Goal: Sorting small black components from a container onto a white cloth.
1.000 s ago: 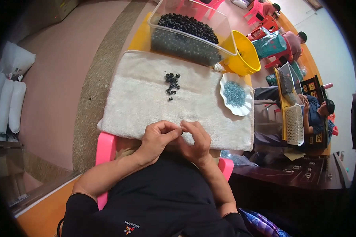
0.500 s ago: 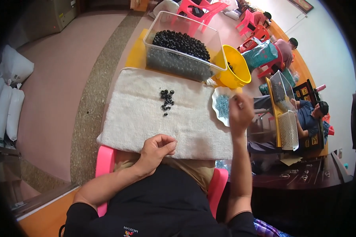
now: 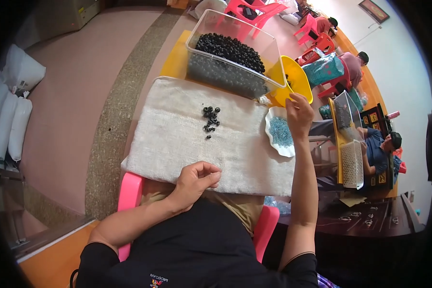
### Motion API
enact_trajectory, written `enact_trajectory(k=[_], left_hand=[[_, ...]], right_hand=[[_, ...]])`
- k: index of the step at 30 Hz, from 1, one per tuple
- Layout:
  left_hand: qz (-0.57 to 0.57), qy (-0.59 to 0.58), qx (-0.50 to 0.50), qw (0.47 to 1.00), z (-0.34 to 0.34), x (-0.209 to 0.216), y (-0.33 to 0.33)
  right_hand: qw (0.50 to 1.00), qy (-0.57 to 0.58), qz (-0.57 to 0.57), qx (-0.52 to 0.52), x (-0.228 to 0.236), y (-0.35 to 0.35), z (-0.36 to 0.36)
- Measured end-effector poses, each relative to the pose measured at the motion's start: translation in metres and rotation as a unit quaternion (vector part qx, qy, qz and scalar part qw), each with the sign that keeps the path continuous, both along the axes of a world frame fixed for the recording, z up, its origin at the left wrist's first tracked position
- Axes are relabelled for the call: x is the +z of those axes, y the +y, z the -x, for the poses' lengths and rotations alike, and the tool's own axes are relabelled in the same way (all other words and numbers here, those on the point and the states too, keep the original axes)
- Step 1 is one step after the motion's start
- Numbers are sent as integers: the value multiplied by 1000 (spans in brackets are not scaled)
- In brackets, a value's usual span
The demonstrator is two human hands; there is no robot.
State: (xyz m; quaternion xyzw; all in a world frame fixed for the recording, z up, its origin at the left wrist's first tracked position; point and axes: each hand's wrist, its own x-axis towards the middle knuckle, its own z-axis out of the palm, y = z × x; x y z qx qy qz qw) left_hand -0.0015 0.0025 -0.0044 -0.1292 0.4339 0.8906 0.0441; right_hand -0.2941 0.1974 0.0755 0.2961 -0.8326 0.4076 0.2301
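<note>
**beadfan22:** Pinkish tiled floor, red plastic chairs further back, other people sitting at their own benches off to the right. What matters is up close though: a white cloth (image 3: pixel 187 139) spread over the desk, and both hands working off it.

**knotty_k:** Start from the grips. Right hand (image 3: pixel 298 114) is stretched out at the far right edge of the cloth, fingers curled together and hanging right over the top end of the white dish (image 3: pixel 279 132) with the pale blue beads. Whether something tiny is pinched in there, can't tell.

**beadfan22:** And the left?

**knotty_k:** Left hand (image 3: pixel 197 178) sits at the near edge of the cloth, close to the body, fingers bunched loosely together. Can't make out anything held in it either.

**beadfan22:** So the blue beads are basically straight under the right grip?

**knotty_k:** Just below it and a touch toward the body, yeah. The dish's long axis runs away from the person. The small pile of black beads (image 3: pixel 210 120) is mid-cloth, well apart from both hands, roughly straight ahead of the left one. Beyond that: the clear tub (image 3: pixel 233 57) full of black beads, yellow bowl (image 3: pixel 293 79) just beside it.
</note>
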Motion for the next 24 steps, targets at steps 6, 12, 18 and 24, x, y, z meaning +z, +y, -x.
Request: enact_trajectory(k=[6, 12, 18, 24], left_hand=[[-11, 0, -8, 1000, -1, 0, 1], [-15, -3, -11, 1000, -1, 2, 1], [-11, 8, -6, 1000, -1, -3, 1], [-14, 8, -11, 1000, 0, -3, 1]], right_hand=[[989, 88, -77, 91, 13, -46, -32], [984, 84, -104, 120, 8, -73, -34], [919, -142, -312, 197, -5, -106, -43], [921, -78, -310, 222, -37, -120, -49]])
